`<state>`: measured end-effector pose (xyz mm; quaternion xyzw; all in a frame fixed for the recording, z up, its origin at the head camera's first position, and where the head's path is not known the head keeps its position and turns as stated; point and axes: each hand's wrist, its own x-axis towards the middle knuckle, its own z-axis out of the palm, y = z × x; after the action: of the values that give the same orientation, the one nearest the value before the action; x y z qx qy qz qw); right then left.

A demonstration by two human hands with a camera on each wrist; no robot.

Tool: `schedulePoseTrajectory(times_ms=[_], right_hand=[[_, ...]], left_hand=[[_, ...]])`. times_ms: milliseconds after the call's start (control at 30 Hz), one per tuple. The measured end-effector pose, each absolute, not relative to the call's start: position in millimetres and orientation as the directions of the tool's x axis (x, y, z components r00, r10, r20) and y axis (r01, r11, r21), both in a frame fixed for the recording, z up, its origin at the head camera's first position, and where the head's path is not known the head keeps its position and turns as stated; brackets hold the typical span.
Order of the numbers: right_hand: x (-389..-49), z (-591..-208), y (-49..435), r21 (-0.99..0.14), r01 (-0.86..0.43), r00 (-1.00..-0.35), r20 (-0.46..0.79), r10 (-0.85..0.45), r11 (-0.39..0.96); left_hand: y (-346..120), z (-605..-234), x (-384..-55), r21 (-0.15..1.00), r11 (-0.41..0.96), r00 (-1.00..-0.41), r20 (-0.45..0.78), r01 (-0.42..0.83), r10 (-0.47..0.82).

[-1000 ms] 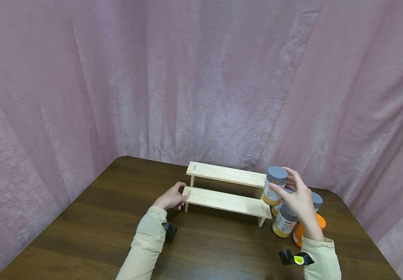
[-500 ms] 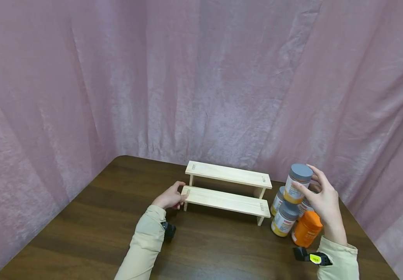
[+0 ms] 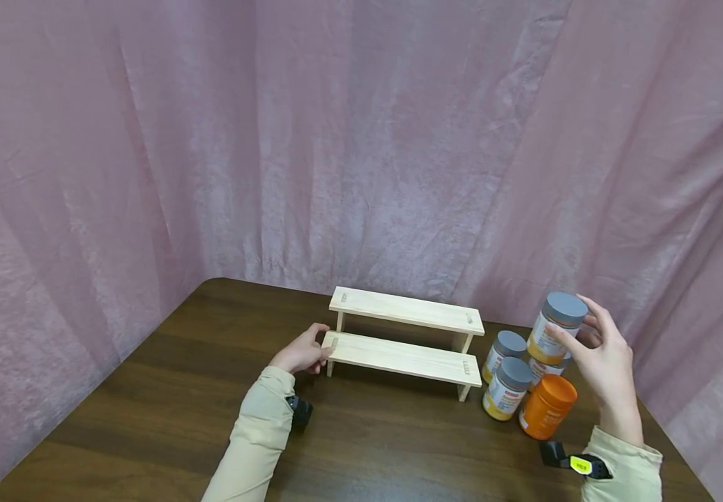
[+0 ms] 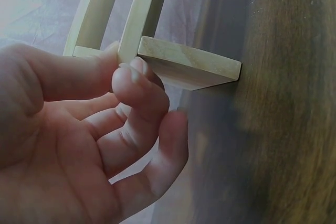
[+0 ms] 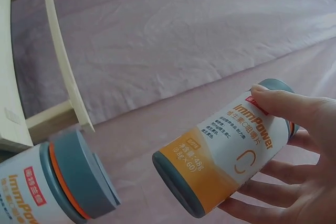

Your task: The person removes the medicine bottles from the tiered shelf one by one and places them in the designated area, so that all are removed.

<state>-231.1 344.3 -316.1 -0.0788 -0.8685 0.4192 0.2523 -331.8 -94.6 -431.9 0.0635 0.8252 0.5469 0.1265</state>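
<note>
A two-tier wooden shelf rack point(image 3: 399, 357) stands on the table. My left hand point(image 3: 303, 353) pinches the left end of its lower board between thumb and index finger; the other fingers curl loosely below, as the left wrist view shows. In my right hand point(image 3: 609, 359) is a vitamin tablet bottle point(image 5: 226, 148) with a grey lid, a white and orange label and "ImmPower" lettering. Thumb and fingers grip it near the lid. It is raised above the other bottles, right of the rack. Part of a grey-lidded bottle point(image 3: 548, 369) behind is hidden beneath it.
Beside the rack's right end stand two more grey-lidded bottles, a rear one point(image 3: 504, 347) and a front one point(image 3: 507, 392). An orange bottle point(image 3: 548, 408) is close to their right. The brown table point(image 3: 374, 446) ends at a pink curtain point(image 3: 361, 153).
My right hand has carried the held bottle rightwards, away from the rack's right end and over the bottle group. The left hand keeps its hold on the lower board.
</note>
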Motion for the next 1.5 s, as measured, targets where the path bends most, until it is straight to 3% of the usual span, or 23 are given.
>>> schedulePoseTrajectory(times_ms=[567,700,800,933,1133,1500], right_hand=[[-210.3,-321.4,394.1,-0.828,-0.081,-0.830,0.364,0.423,0.554],[-203.7,-324.1,407.4,-0.892,-0.134,-0.842,0.332,0.426,0.431],[-198.9,-326.4,415.3,-0.895,-0.144,-0.850,0.331,0.411,0.423],[-196.3,-329.3,419.5,-0.844,-0.097,-0.844,0.350,0.406,0.527],[-196.0,-332.6,425.8,-0.842,-0.072,-0.864,0.320,0.389,0.535],[-186.4,-348.0,454.9,-0.775,-0.060,-0.943,0.251,0.219,0.629]], left_hand=[[-89.6,-431.1,-331.0,0.921,0.387,-0.958,-0.143,-0.037,0.250],[-89.1,-432.8,-332.0,0.922,0.385,-0.956,-0.146,-0.039,0.254],[-89.7,-432.8,-332.1,0.920,0.390,-0.955,-0.152,-0.043,0.253],[-91.4,-432.1,-331.1,0.915,0.401,-0.956,-0.152,-0.040,0.252],[-94.5,-432.0,-330.4,0.914,0.403,-0.956,-0.149,-0.036,0.253],[-94.8,-429.6,-329.7,0.915,0.402,-0.959,-0.149,-0.041,0.241]])
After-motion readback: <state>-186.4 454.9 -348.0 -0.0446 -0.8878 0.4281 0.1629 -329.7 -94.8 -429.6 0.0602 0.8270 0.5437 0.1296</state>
